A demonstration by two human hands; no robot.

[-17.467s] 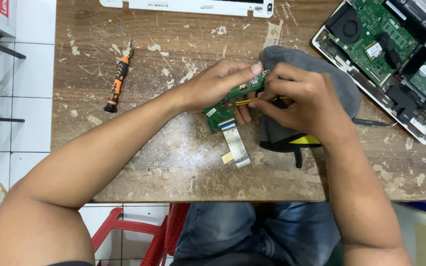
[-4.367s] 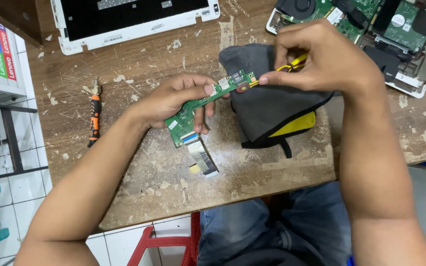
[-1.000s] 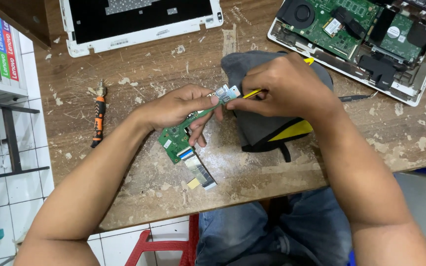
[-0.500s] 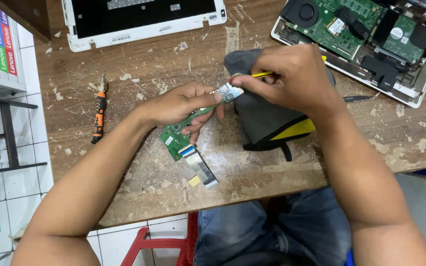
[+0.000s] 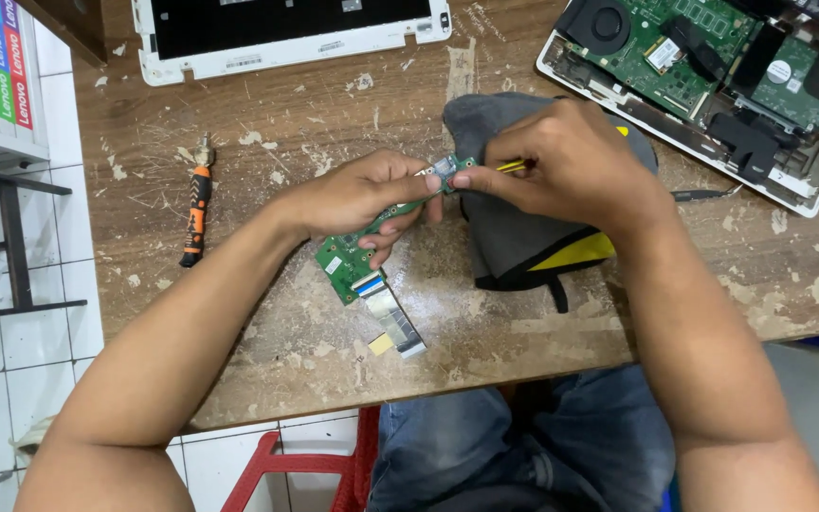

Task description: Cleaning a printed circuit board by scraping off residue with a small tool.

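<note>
My left hand grips a small green circuit board above the worn wooden table. A flat ribbon cable hangs from the board's lower end and rests on the table. My right hand pinches a thin yellow-handled tool and its fingertips touch the metal connector at the board's upper end. Both hands meet over a grey and black pouch with a yellow edge.
An opened laptop base with green motherboard, fan and drive lies at the back right. A white laptop cover lies at the back. An orange and black screwdriver lies on the left. A red stool stands under the table.
My right hand has shifted slightly along the board's upper end with the yellow tool. My left hand keeps its grip on the board, tilted much as before.
</note>
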